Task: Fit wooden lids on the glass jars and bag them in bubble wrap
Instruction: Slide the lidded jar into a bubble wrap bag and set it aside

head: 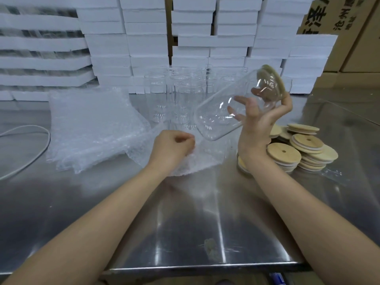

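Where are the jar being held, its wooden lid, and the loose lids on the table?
Jar point(222, 112): head view, on its clear side wall.
Wooden lid point(272, 80): head view, on the top face, fitted on the jar.
Loose lids point(304, 149): head view, on the top disc of a stack.

L hand point(173, 146): frame centre, fist closed, knuckles up, pinching bubble wrap point(185, 159).
L forearm: bare, runs in from lower left.
R hand point(259, 118): centre-right, raised, palm facing cam, fingers point(238, 99) spread round tilted lidded jar point(232, 105).
R forearm: bare, from lower right, wrist bent back.
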Demonstrator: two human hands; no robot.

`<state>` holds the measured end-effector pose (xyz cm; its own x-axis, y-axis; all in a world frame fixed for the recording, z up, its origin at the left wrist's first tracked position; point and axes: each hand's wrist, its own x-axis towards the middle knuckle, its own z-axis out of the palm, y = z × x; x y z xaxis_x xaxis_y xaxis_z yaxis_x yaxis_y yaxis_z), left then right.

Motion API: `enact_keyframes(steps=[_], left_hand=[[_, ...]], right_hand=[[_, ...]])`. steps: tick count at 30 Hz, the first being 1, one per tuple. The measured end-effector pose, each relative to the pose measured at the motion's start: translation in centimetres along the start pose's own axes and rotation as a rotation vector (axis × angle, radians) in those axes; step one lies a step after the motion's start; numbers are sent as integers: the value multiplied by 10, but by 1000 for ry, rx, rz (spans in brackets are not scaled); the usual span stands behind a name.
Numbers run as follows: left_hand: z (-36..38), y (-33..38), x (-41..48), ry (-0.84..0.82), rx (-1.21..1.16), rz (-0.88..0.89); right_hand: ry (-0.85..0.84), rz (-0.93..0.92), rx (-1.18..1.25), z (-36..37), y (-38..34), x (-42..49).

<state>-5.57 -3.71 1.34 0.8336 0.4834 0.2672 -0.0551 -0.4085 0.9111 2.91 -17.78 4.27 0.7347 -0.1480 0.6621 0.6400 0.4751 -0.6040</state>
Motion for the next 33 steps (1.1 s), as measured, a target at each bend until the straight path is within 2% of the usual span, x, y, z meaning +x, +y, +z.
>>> enact_keyframes(steps=[5, 9, 11, 14, 16, 22, 24, 28, 30, 33], left_hand=[[-8, 8, 7, 158, -278, -27], [-9, 15, 8, 54, -409, -34], [-8, 13, 5, -26, -194, 118], [-13, 0, 3, -136, 424, 480], [-12, -5, 4, -112, 611, 665], [-12, 1, 6, 274, 635, 859], [-12, 4, 4, 349, 675, 912], [-1, 9, -4, 252, 600, 891], [-1, 11, -4, 212, 605, 847], [-9, 13, 0, 188, 765, 785]], right_hand=[[-204, -89, -193, -1, 6, -12], [-216, -70, -305, -2, 10, -19], [-163, -39, -295, -1, 7, -20], [-48, -31, -236, 0, 2, -15], [9, -43, -209, 1, 2, -15], [47, 148, -101, 19, -5, -40], [29, 172, -95, 24, -3, -50], [-73, 233, -99, 28, 4, -59], [-43, 237, -132, 24, 5, -48], [44, 154, -158, 11, 3, -26]])
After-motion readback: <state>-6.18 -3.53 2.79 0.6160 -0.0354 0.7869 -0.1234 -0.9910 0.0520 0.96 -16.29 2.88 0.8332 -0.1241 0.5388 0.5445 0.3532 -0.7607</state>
